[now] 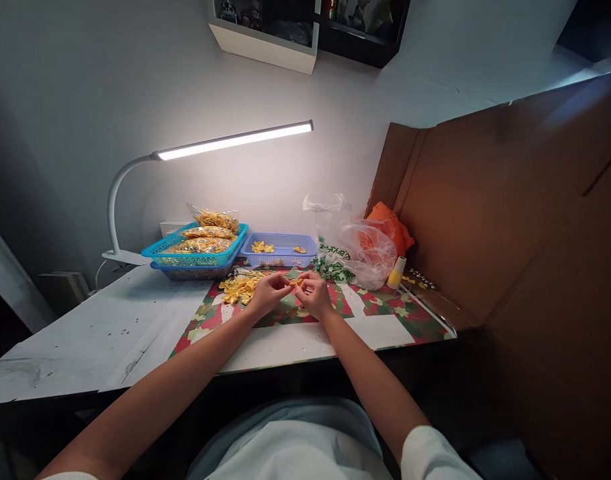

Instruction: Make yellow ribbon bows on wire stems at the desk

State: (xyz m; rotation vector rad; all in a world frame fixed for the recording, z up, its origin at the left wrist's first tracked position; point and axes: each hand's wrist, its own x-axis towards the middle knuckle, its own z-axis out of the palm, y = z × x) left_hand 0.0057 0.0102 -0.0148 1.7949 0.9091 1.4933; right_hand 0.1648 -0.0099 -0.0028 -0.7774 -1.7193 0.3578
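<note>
My left hand [272,293] and my right hand [313,295] meet over the patterned table covering, fingertips pinched together. Between them is a small yellow ribbon-like piece [296,283], gripped from both sides; its exact shape is too small to make out. Just left of my left hand lies a loose pile of similar yellow pieces [238,289]. Behind my hands stands a lilac basket [280,259] with a few yellow pieces in it.
A turquoise basket [155,253] of bagged yellow pieces rests on another basket at the back left. A lit lamp [235,141] arches above. Plastic bags [370,253], a yellow-and-white bottle [396,273] and a tall cardboard sheet [510,200] stand on the right.
</note>
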